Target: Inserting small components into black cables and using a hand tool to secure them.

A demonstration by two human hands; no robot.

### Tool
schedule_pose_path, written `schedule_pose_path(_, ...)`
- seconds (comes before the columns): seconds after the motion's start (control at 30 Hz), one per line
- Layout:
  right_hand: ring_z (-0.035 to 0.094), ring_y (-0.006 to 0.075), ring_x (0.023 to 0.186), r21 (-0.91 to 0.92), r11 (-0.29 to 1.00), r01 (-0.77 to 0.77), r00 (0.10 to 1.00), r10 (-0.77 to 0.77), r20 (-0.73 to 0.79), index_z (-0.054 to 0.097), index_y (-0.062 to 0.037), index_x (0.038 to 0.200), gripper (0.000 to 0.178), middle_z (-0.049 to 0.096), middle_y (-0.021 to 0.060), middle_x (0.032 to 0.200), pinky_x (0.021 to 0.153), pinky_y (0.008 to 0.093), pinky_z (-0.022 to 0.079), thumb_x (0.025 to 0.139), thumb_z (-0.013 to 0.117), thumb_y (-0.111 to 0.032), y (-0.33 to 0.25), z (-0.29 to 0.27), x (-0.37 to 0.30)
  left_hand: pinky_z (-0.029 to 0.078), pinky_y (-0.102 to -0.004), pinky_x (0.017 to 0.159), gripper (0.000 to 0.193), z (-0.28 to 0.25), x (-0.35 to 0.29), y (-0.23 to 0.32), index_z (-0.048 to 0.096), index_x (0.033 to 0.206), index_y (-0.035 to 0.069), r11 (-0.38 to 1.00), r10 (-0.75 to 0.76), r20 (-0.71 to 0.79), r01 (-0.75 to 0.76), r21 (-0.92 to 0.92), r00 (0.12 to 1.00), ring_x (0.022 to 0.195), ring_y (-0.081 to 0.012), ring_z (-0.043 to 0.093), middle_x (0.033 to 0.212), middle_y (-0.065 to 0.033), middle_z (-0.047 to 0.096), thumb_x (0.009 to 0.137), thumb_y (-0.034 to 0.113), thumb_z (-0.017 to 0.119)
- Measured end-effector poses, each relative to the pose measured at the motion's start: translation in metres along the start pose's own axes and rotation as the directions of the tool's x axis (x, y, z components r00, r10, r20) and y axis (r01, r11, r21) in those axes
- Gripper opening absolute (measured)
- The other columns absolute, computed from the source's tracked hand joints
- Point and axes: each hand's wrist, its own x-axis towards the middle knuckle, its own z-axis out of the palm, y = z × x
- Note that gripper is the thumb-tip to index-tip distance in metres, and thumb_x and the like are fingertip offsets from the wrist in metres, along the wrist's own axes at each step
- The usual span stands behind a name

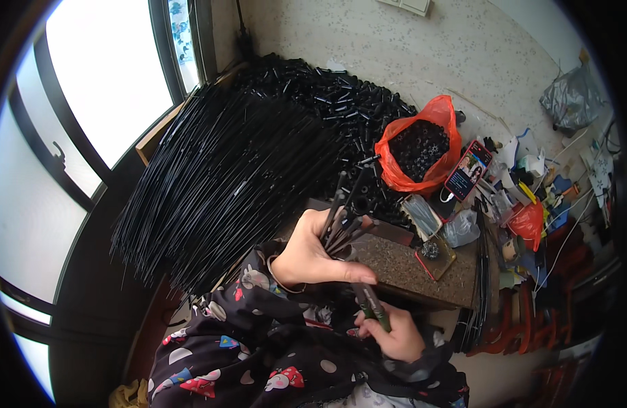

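My left hand [312, 253] is closed around a small bunch of thin black rods [341, 228], its thumb stretched out to the right. Some pieces in the bunch have thicker, tube-like ends pointing up and away from me. Just below and to the right, my right hand [398, 334] grips a pair of pliers [372, 307] with green handles. The metal head of the pliers points up toward my left thumb, and its tip is too blurred to tell whether it touches anything. Behind the left hand lies a large heap of long thin black rods [225, 170].
Short black tubes [347, 98] are piled against the wall. A red plastic bag [429, 178] holds small black parts. A phone [468, 170] leans beside it, above a speckled tabletop [456, 272]. Clutter, bags and cables crowd the right; a window [109, 75] stands left.
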Motion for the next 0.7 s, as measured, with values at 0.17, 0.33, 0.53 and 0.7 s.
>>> schedule_pose_path(0.17, 0.059, 0.0170, 0.073, 0.492, 0.809, -0.323, 0.903, 0.109, 0.415, 0.019, -0.0027, 0.138, 0.051, 0.058, 0.0156, 0.093, 0.069, 0.0253, 0.046, 0.092, 0.041, -0.006, -0.013, -0.028, 0.001, 0.042, -0.0182, 0.058, 0.038, 0.000, -0.002, 0.018, 0.058, 0.093, -0.003, 0.993, -0.079, 0.067, 0.072, 0.098, 0.995, 0.068, -0.0013, 0.051, 0.072, 0.0025, 0.058, 0.064, 0.009, 0.079)
schedule_pose_path(0.33, 0.050, 0.0094, 0.055, 0.513, 0.829, -0.223, 0.973, 0.160, 0.165, 0.049, 0.0033, 0.105, 0.020, 0.053, 0.0063, 0.065, 0.050, 0.0205, 0.041, 0.089, 0.052, -0.009, 0.007, 0.021, 0.001, 0.040, -0.0179, 0.056, 0.033, 0.007, -0.001, 0.012, 0.058, 0.091, -0.001, 0.983, -0.154, -0.008, 0.154, 0.098, 0.988, 0.064, -0.0006, 0.048, 0.071, 0.0029, 0.057, 0.065, 0.008, 0.076)
schedule_pose_path(0.53, 0.052, 0.0093, 0.052, 0.069, 0.996, 0.059, 0.951, -0.035, -0.307, 0.055, 0.0025, 0.093, 0.013, 0.054, 0.0032, 0.060, 0.050, 0.0220, 0.042, 0.085, 0.056, -0.009, 0.012, 0.033, 0.011, 0.031, -0.0168, 0.050, 0.050, 0.027, -0.006, 0.008, 0.053, 0.102, -0.003, 0.982, -0.173, -0.213, 0.151, -0.116, 0.962, 0.057, -0.0022, 0.044, 0.068, 0.0023, 0.053, 0.061, 0.011, 0.077)
schedule_pose_path(0.7, 0.055, 0.0103, 0.052, -0.202, 0.978, 0.050, 0.897, -0.133, -0.422, 0.056, 0.0007, 0.094, 0.014, 0.057, 0.0065, 0.061, 0.052, 0.0237, 0.044, 0.083, 0.059, -0.008, 0.009, 0.037, 0.006, 0.037, -0.0170, 0.057, 0.039, 0.028, -0.015, -0.005, 0.058, 0.091, -0.001, 0.994, -0.109, -0.278, 0.106, -0.025, 0.954, 0.064, -0.0010, 0.046, 0.070, 0.0035, 0.053, 0.062, 0.014, 0.077)
